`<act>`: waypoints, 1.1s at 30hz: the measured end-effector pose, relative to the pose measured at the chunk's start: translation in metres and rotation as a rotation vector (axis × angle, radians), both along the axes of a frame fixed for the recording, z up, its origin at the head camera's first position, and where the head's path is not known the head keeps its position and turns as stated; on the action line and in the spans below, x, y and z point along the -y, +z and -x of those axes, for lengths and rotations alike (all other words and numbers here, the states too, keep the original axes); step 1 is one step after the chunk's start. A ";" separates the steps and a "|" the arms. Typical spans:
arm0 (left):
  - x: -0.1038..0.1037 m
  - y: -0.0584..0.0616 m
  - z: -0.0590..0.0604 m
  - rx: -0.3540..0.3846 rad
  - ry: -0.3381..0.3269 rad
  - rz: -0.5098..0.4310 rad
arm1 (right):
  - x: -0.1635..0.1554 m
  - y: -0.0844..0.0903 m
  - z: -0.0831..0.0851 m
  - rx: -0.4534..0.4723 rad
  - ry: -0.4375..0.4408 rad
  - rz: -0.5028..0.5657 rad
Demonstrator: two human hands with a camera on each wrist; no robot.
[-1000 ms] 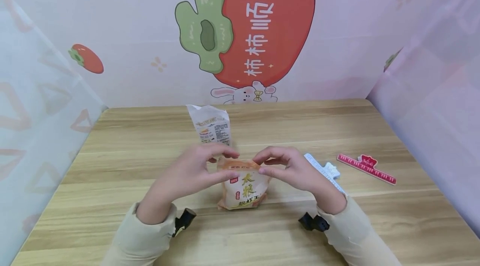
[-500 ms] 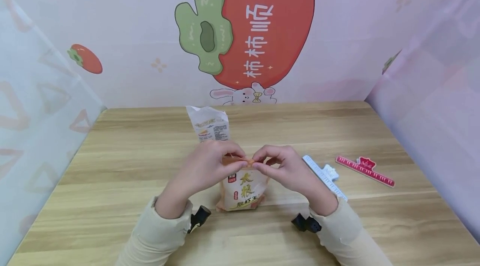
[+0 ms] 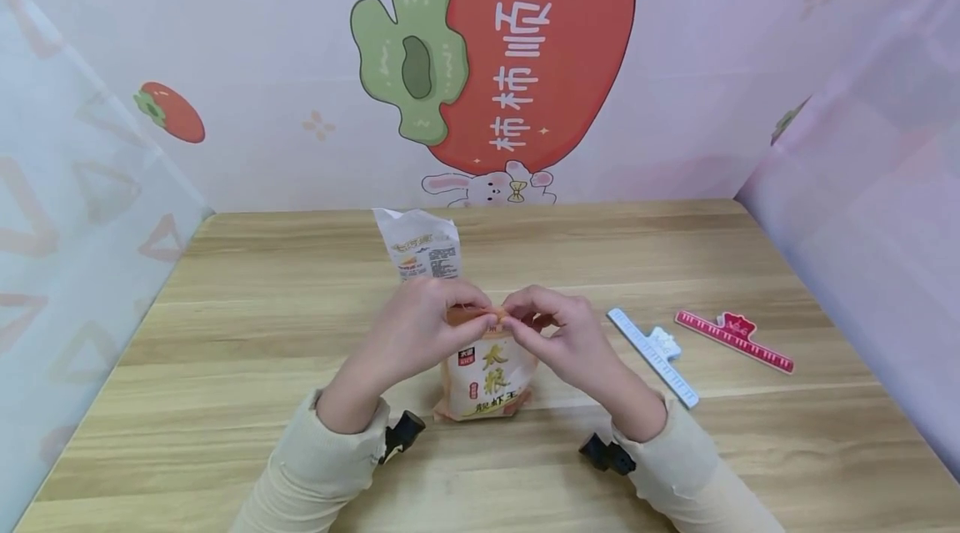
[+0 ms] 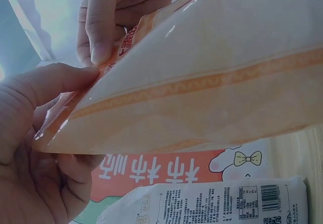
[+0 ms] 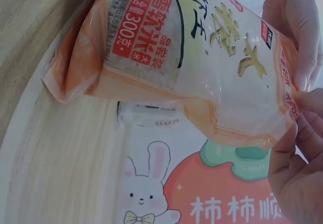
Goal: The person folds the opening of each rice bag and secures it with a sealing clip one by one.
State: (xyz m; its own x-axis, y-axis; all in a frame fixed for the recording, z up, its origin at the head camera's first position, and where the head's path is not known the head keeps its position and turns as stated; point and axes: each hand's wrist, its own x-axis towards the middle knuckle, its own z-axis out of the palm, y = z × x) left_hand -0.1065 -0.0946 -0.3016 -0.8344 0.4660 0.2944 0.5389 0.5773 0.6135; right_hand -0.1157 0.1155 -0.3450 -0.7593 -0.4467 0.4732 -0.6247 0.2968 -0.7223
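An orange and white bag of rice [image 3: 491, 383] stands upright at the middle of the table. My left hand [image 3: 412, 324] pinches its top edge between thumb and fingers. From the other side my right hand [image 3: 566, 333] grips the same edge, and the two thumb tips meet near its middle. The left wrist view shows the bag's clear, glossy top corner [image 4: 55, 120] running between the left thumb and fingers. In the right wrist view, gold lettering and a red label [image 5: 144, 30] face the camera, and the right fingertips [image 5: 285, 138] press at the top seam.
Behind the left hand stands a white printed bag [image 3: 423, 249]. To the right lie a light blue ruler-shaped clip [image 3: 656, 358] and a red one [image 3: 735, 339]. A printed cloth backdrop [image 3: 262, 99] rises along the table's [image 3: 225, 349] far edge.
My left hand has moved right and closed its fingers onto the bag's top edge. My right thumb and fingers have come in to meet it, and the top is now drawn together.
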 end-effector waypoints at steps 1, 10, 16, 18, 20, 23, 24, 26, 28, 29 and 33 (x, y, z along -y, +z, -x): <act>0.000 0.000 0.000 -0.002 0.001 -0.001 | 0.000 0.000 0.000 -0.002 -0.003 0.002; 0.000 0.000 -0.002 0.009 0.051 -0.005 | 0.004 0.001 -0.002 -0.021 -0.019 0.001; 0.000 0.000 0.000 0.131 0.081 -0.038 | 0.006 -0.004 -0.002 -0.133 -0.017 0.020; 0.000 0.000 0.000 0.177 0.096 -0.061 | 0.007 -0.006 -0.002 -0.211 -0.011 0.020; 0.001 0.000 0.001 0.218 0.106 -0.083 | 0.007 -0.008 -0.002 -0.294 -0.003 0.020; 0.002 0.000 0.002 0.252 0.098 -0.094 | 0.007 -0.009 -0.002 -0.395 0.013 0.022; 0.002 0.000 0.003 0.264 0.089 -0.095 | 0.007 -0.009 -0.002 -0.433 0.015 0.016; 0.003 -0.001 0.004 0.285 0.066 -0.103 | 0.007 -0.010 -0.001 -0.510 0.018 0.003; 0.004 -0.002 0.005 0.309 0.042 -0.119 | 0.008 -0.011 -0.001 -0.587 0.016 -0.020; 0.005 -0.002 0.006 0.323 0.033 -0.127 | 0.009 -0.011 -0.001 -0.623 0.014 -0.030; 0.007 0.000 0.007 0.374 0.022 -0.149 | 0.010 -0.011 -0.001 -0.697 0.003 -0.058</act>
